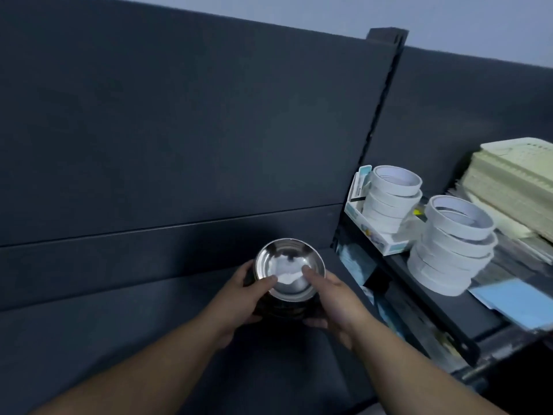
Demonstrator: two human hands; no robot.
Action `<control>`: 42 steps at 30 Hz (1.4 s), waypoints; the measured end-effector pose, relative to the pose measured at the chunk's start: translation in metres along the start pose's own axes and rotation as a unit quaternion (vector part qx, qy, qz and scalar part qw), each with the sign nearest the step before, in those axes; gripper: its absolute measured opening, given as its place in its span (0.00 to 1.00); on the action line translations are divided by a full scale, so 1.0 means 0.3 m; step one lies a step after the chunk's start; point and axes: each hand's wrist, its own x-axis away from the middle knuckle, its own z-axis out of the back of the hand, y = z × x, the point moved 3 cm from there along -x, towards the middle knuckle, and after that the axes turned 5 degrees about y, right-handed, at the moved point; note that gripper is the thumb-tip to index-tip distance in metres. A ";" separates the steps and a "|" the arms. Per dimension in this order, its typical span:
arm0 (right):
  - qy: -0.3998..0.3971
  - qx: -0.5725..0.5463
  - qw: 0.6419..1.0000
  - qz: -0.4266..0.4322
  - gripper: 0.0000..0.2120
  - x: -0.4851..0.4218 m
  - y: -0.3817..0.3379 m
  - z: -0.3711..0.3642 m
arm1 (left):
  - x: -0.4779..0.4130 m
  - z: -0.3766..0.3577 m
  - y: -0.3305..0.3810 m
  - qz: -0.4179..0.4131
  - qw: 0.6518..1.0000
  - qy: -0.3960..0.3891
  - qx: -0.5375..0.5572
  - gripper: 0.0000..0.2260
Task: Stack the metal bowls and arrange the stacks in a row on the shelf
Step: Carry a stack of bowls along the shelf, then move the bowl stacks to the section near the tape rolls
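Two hands, left (242, 298) and right (332, 307), grip one bowl stack (290, 268) at lower centre, fingers (312, 323) curled round its sides, thumbs on the top rim, over the dark shelf (134, 339). Bowls beneath the top one cannot be counted. Right of it stand two piles of tape rolls: back pile (392, 199), front pile (452, 244).

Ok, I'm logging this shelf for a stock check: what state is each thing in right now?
stack of metal bowls: nested, open side up, held between both hands
left hand: grips the stack, thumb over the rim
right hand: grips the stack, thumb over the rim
tape rolls: piled in two uneven stacks
cream trays: stacked flat
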 end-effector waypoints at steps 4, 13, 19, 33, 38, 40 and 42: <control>-0.036 0.019 0.999 0.004 0.18 -0.110 -0.014 0.027 | -0.049 -0.046 -0.002 0.005 0.999 0.049 0.023 0.19; -0.085 -0.018 0.995 0.044 0.23 -0.205 -0.020 0.001 | -0.091 -0.093 -0.011 -0.007 0.985 0.118 0.125 0.15; -0.089 0.012 0.992 0.093 0.46 -0.220 0.017 0.003 | -0.085 -0.104 -0.030 -0.017 0.980 0.152 0.127 0.18; -0.093 0.246 0.961 0.084 0.29 0.062 0.178 -0.122 | 0.279 0.227 -0.126 -0.029 0.942 0.235 -0.240 0.30; -0.182 0.364 0.894 0.187 0.28 0.352 0.220 -0.446 | 0.621 0.597 -0.208 -0.023 0.872 0.294 -0.392 0.30; -0.221 0.410 0.855 0.227 0.30 0.497 0.253 -0.606 | 0.794 0.760 -0.256 -0.008 0.849 0.317 -0.423 0.29; -0.257 0.436 0.822 0.261 0.29 0.644 0.294 -0.769 | 0.973 0.920 -0.313 0.012 0.827 0.346 -0.444 0.29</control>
